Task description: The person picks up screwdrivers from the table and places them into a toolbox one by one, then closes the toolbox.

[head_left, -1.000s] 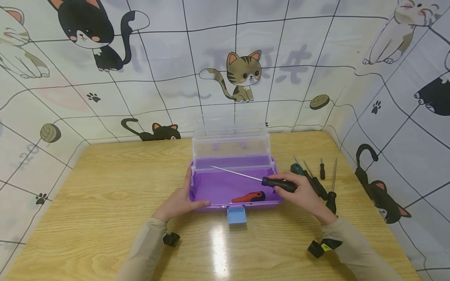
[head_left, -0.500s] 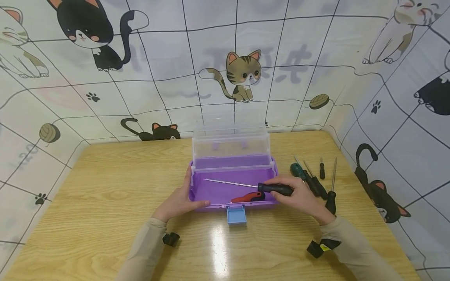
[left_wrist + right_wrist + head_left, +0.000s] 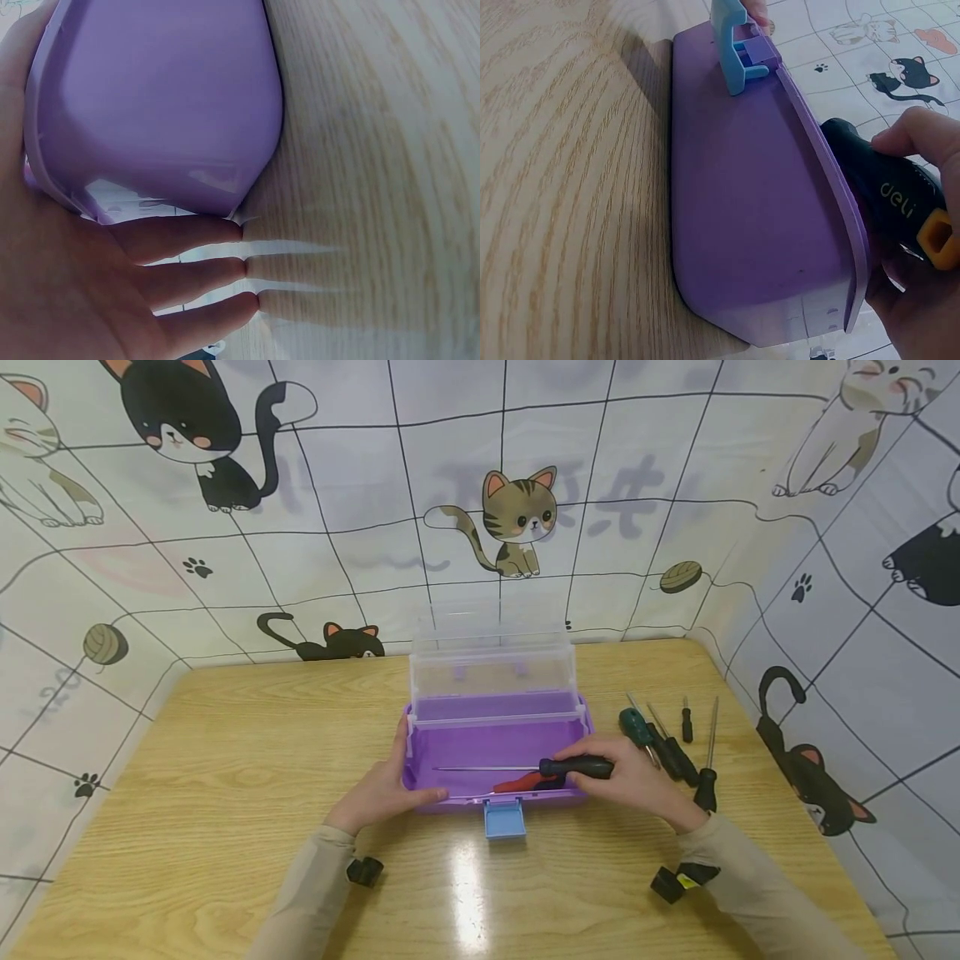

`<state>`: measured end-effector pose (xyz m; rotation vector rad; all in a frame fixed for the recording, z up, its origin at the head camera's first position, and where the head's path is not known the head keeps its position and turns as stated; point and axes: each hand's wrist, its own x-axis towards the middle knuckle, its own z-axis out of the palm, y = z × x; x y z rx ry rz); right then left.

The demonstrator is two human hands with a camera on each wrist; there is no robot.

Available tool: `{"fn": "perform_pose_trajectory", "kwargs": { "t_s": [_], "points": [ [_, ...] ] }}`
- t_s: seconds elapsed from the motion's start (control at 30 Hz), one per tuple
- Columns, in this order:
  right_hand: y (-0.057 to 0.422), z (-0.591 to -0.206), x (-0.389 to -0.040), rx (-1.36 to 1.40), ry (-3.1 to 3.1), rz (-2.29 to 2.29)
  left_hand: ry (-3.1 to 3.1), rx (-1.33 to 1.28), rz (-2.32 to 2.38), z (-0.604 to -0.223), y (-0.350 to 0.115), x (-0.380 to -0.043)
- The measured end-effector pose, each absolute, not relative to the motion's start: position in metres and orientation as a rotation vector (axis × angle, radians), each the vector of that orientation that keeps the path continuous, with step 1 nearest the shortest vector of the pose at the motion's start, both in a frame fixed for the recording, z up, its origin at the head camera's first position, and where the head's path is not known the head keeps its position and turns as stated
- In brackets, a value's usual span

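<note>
My left hand (image 3: 381, 791) rests against the left end of an open purple toolbox (image 3: 465, 745). Its thumb lies on the front rim; in the left wrist view its straight fingers (image 3: 196, 279) reach down to the tabletop beside the box wall. Over the right part of the box, my right hand (image 3: 626, 777) holds a long screwdriver (image 3: 555, 767) by its black handle, shaft pointing left, low inside the box. The right wrist view shows that black handle (image 3: 877, 180) lettered "deli", with an orange end. Below it lies a red-and-black handled tool (image 3: 517, 782), partly covered.
Several screwdrivers (image 3: 678, 762) lie on the wooden table (image 3: 277, 735), right of the box, one with a green handle (image 3: 633, 725). A clear lid (image 3: 493, 672) stands raised at the back. A blue latch (image 3: 505, 820) hangs at the front. Cat-patterned cloth surrounds the table.
My right hand has moved left and lowered the screwdriver into the box, bringing its shaft nearly level above the red-handled tool. The left hand stays put.
</note>
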<state>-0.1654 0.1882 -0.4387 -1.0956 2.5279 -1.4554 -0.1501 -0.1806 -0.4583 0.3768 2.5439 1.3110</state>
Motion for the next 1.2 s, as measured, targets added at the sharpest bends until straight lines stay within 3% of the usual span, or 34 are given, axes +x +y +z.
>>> {"fn": "perform_pose_trajectory", "kwargs": {
  "t_s": [0.2, 0.63, 1.0, 1.2],
  "points": [
    [0.186, -0.444, -0.17, -1.144, 2.585, -1.376, 2.543, 0.375, 1.308, -0.458, -0.181, -0.15],
    [0.182, -0.447, -0.177, -0.969, 2.596, -1.36, 2.551, 0.363, 1.281, -0.458, -0.181, -0.15],
    [0.174, -0.447, -0.181, -1.207, 2.694, -1.102, 2.562, 0.364, 1.276, -0.459, -0.181, -0.151],
    [0.173, -0.451, -0.183, -1.286, 2.684, -1.237, 2.549, 0.378, 1.313, -0.459, -0.18, -0.15]
  ]
}}
